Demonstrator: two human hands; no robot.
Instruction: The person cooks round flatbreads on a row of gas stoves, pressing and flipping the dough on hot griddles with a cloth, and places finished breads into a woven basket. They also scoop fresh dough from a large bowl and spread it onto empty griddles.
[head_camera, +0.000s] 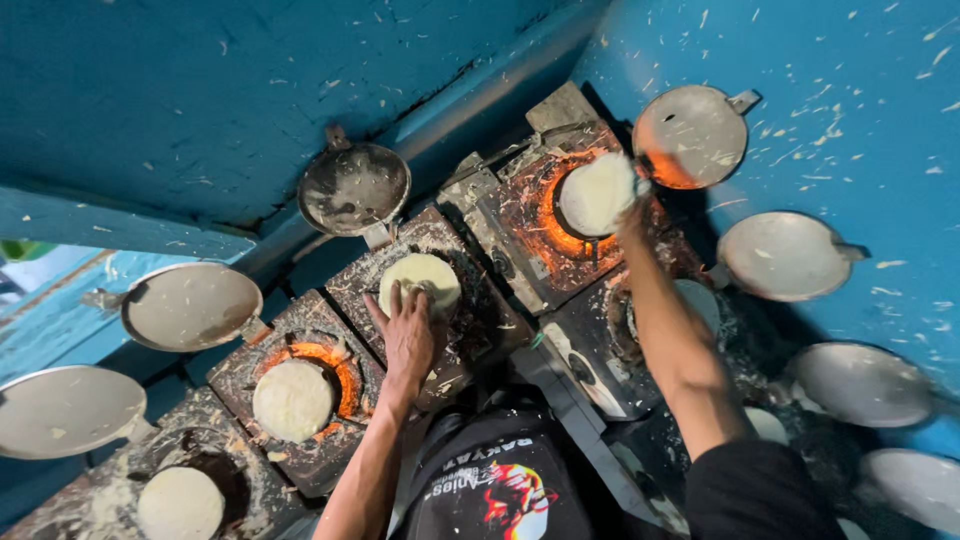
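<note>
— So, what is the left hand (408, 335) doing?

— It lies flat and open on a round white dough cake (421, 281). The fingers (396, 300) are spread on the near edge of it. It is not gripping anything. That cake sits on a dark square stove (440, 300) in the middle of the row.

— And the right hand (630, 205)?

— It reaches far out to another white dough cake (598, 193). The hand touches its right edge, but I cannot tell if it is holding or just pressing. That cake sits on a stove with a glowing orange ring (548, 225) under it.

— Are there more cakes?

— Yes. One more round cake (292, 400) sits on a glowing stove to the left, and another cake (181, 503) is in the bottom left corner. No hand is near those two.

— What are the shiny round things?

— Those are metal lids (355, 188), tipped open behind the stoves. They lean near the blue wall (800, 60), which has white specks all over it.

— What does the person wear?

— A black shirt with a picture (490, 490) on it.
</note>
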